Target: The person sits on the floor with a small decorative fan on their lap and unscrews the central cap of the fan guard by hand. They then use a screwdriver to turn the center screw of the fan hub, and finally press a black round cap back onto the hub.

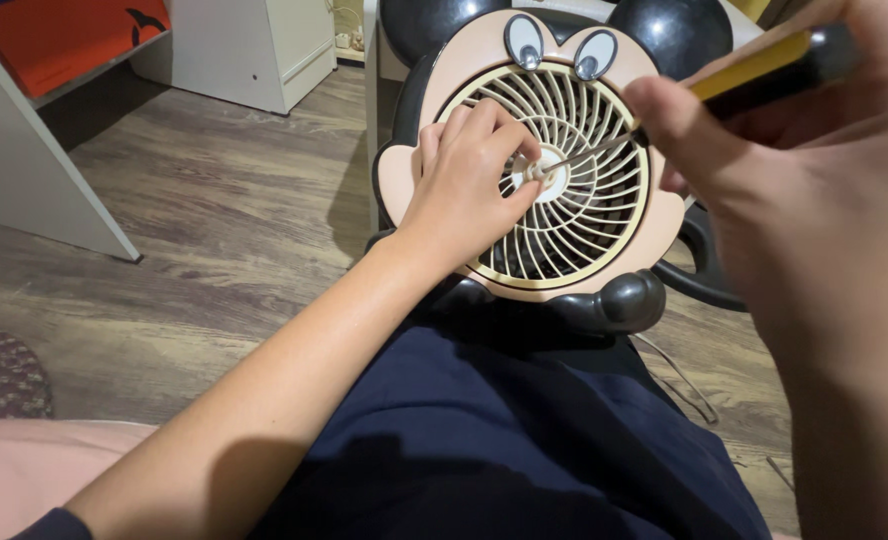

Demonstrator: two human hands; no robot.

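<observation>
A: Head view: left hand (464, 180) pinches the hub of the cartoon-face fan (549, 170) on the lap; right hand (794, 170) is wrapped around a screwdriver (754, 70).

B: Probably working the centre screw. Next, keep the tip seated.
</observation>
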